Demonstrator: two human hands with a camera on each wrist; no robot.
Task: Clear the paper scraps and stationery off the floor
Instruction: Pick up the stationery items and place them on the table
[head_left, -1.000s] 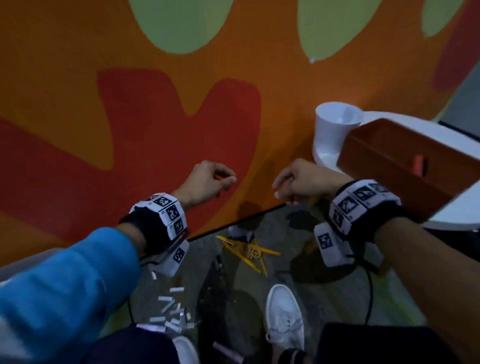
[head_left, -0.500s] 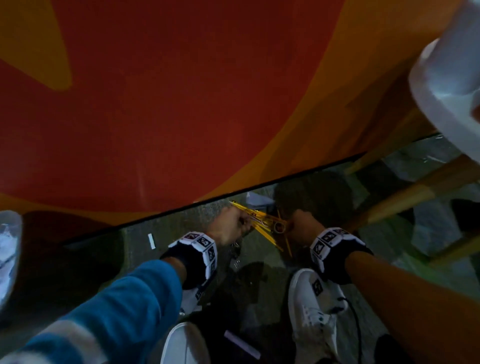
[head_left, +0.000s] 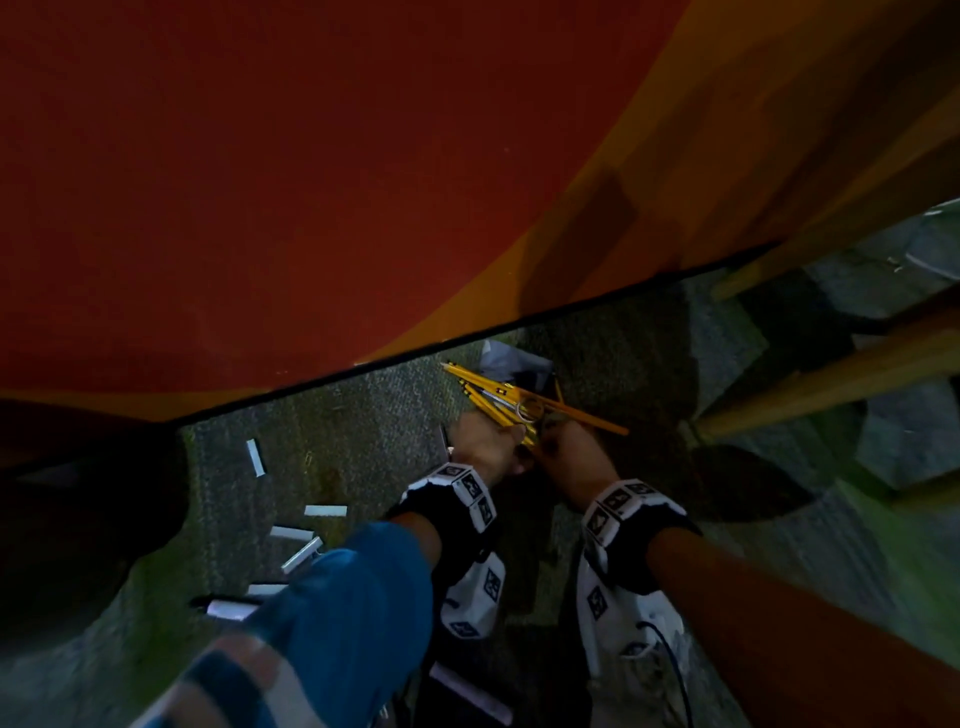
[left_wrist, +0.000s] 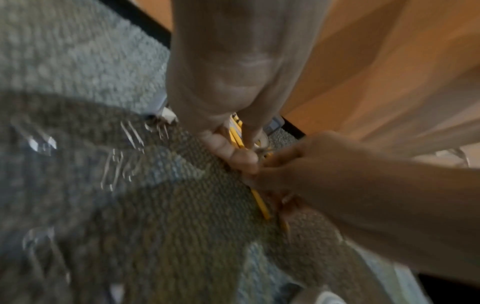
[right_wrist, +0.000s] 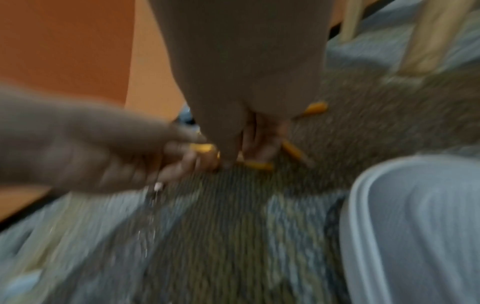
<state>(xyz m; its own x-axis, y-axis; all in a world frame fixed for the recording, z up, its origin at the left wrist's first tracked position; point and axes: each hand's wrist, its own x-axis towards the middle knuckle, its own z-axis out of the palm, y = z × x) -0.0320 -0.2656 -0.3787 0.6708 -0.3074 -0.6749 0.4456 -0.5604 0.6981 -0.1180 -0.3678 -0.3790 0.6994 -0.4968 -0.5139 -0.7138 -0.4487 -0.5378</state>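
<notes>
Several yellow pencils (head_left: 497, 391) lie crossed on the grey carpet by the baseboard, with a small metal ring (head_left: 530, 408) among them. My left hand (head_left: 488, 448) grips the near ends of the pencils (left_wrist: 235, 137), its fingers curled round them. My right hand (head_left: 570, 451) meets it from the right and its fingertips pinch the same bundle (right_wrist: 259, 165). White paper scraps (head_left: 291, 533) are scattered on the carpet to the left. Paper clips (left_wrist: 122, 164) lie beside my left hand (left_wrist: 228, 150). The wrist views are blurred.
An orange and red wall (head_left: 363, 182) rises right behind the pencils. Wooden table legs (head_left: 831, 382) stand at the right. A marker (head_left: 228, 607) lies near my blue sleeve. My white shoe (right_wrist: 415, 226) is close under my right wrist. A grey paper piece (head_left: 511, 361) lies by the baseboard.
Both hands have dropped from in front of the wall to the floor and closed in on the pencils. My head has tipped down, so the table top has left the view.
</notes>
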